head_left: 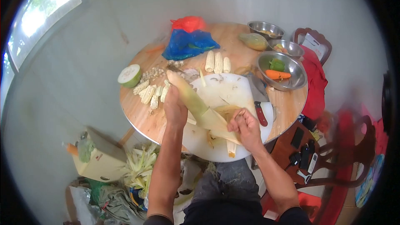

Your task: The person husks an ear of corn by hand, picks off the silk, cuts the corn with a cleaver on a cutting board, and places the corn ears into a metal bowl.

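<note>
My left hand [175,107] is wrapped round a long ear of corn [189,96] in its pale green husk, held slanting over the white cutting board [225,87]. The fingers of my right hand [246,128] are closed on the husk [214,121] at the ear's lower end, where a leaf is pulled away. Loose husk pieces [231,148] lie on the board below. A cleaver with a red handle [261,114] rests at the board's right side. Left of my left hand are several short pieces of corn cob [148,93].
Three peeled ears of corn [218,62] lie behind the board. A cut gourd [130,76] sits at the table's left edge, and blue [187,43] and red plastic bags are at the back. A steel bowl [298,77] holds a carrot and green pepper. Husks [139,164] are heaped below left.
</note>
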Demonstrator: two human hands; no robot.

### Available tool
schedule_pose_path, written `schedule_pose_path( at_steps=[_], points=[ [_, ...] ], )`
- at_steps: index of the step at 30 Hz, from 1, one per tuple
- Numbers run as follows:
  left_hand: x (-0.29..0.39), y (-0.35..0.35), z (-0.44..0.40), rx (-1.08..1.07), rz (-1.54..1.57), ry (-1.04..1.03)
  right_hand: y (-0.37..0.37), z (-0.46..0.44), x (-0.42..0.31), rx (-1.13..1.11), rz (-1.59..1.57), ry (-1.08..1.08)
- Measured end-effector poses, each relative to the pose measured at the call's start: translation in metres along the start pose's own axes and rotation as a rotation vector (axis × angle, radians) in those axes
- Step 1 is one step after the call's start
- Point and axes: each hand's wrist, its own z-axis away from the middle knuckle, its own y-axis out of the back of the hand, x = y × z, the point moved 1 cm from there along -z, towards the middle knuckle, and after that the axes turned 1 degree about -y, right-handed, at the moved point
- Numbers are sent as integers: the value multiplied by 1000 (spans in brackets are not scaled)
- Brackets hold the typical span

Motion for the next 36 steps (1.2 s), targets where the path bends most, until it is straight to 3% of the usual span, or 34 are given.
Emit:
schedule_pose_path(
  at_steps=[3,5,9,10,12,14,17,22,28,30,32,34,36],
  points=[
    [-11,1,0,117,62,77,1,19,16,-3,51,-106],
    [-22,4,2,190,-100,229,-5,18,15,10,85,-117],
    [-33,7,-1,329,-286,214,-11,29,9,-34,153,-154],
    [-31,18,-5,309,-218,190,-11,36,2,-33,154,-156],
    [-25,45,-18,292,-148,167,-6,54,-11,-59,323,-360],
    [-13,74,-36,393,100,101,6,77,-10,-29,257,-377],
    [8,87,-44,513,141,63,10,82,-15,29,208,-344],
    [13,75,-30,330,160,-5,9,54,-3,54,242,-229],
    [11,51,-23,180,182,-63,20,-2,9,98,691,-83],
    [23,38,-20,128,156,-72,27,-17,12,-62,928,-35],
    [31,23,-14,-140,130,-63,18,-24,-1,-123,937,-56],
    [32,10,-10,-130,87,-63,-1,-35,-21,-166,1030,240],
    [34,-4,-6,-118,47,-52,-27,-47,-51,-173,952,244]
  ],
)
